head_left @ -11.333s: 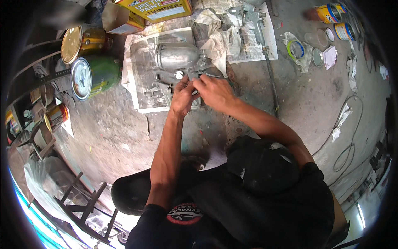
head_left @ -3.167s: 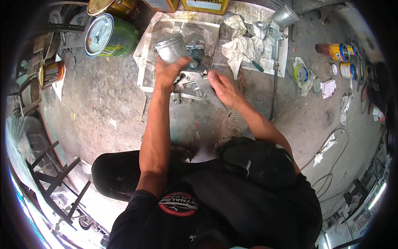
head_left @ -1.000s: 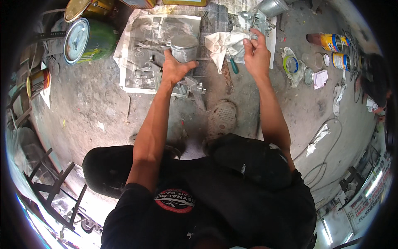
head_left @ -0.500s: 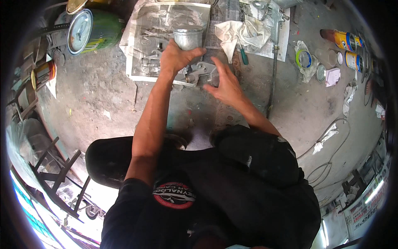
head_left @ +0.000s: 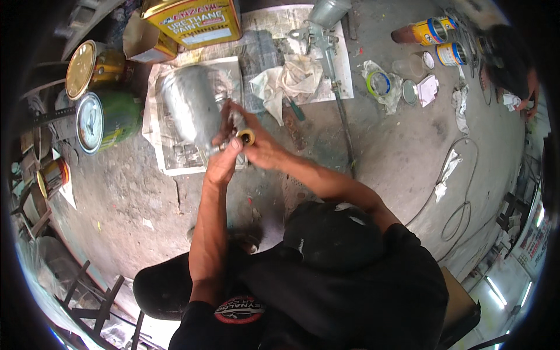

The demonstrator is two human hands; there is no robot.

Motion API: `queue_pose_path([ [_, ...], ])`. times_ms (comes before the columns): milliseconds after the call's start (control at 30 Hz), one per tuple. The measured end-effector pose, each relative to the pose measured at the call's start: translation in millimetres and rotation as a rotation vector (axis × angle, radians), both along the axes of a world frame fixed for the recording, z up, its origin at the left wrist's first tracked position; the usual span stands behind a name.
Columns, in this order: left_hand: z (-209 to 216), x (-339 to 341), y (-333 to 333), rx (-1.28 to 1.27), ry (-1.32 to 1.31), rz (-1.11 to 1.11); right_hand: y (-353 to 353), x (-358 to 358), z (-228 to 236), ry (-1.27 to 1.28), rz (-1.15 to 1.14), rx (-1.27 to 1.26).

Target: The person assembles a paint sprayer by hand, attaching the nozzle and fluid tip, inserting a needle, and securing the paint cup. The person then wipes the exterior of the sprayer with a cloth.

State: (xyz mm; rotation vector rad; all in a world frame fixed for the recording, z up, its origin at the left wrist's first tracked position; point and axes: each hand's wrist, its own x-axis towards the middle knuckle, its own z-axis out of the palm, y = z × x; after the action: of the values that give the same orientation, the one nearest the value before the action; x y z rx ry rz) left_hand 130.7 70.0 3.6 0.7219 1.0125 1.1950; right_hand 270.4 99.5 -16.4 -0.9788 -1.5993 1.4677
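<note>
A spray gun with a large silver metal cup [head_left: 188, 105] is raised over the newspaper, its cup blurred and tilted to the far left. My left hand [head_left: 220, 166] is closed around its near part, thumb up beside a brass-coloured round fitting [head_left: 247, 137]. From the right, my right hand [head_left: 263, 147] grips the gun body too, some of its fingers hidden behind the metal. Beneath the cup lies a newspaper sheet [head_left: 169, 163] with small metal parts on it, partly covered. A crumpled cream rag [head_left: 294, 76] and a green-handled screwdriver [head_left: 297, 111] lie to the right.
Another spray gun [head_left: 321, 39] with a hose lies on the far newspaper. A yellow thinner can [head_left: 192, 26], a green drum [head_left: 116, 121] and a gold-lidded can [head_left: 83, 70] stand left. Tape [head_left: 379, 83], small cans [head_left: 449, 54] and a looped cable [head_left: 466, 216] are right.
The spray gun with its metal cup has come up off the newspaper and tipped left. My right hand, open beside it before, now grips it; my left hand has shifted lower on it.
</note>
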Motion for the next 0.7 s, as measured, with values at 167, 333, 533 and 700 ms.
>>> queue_pose_path([
  [167, 18, -5, -16, -0.208, 0.483, 0.01, -10, -6, -19, -0.112, 0.213, -0.121],
  [333, 52, 5, -2, -0.047, 0.806, -0.212, -8, 8, -18, -0.335, 0.35, -0.143],
  [533, 10, 5, -13, 0.335, 1.343, -0.073, -12, 33, -18, -0.389, 0.583, 0.016],
  [700, 36, -21, 0, -0.113, 1.303, -0.111, -4, 42, -25, -0.443, 0.363, -0.078],
])
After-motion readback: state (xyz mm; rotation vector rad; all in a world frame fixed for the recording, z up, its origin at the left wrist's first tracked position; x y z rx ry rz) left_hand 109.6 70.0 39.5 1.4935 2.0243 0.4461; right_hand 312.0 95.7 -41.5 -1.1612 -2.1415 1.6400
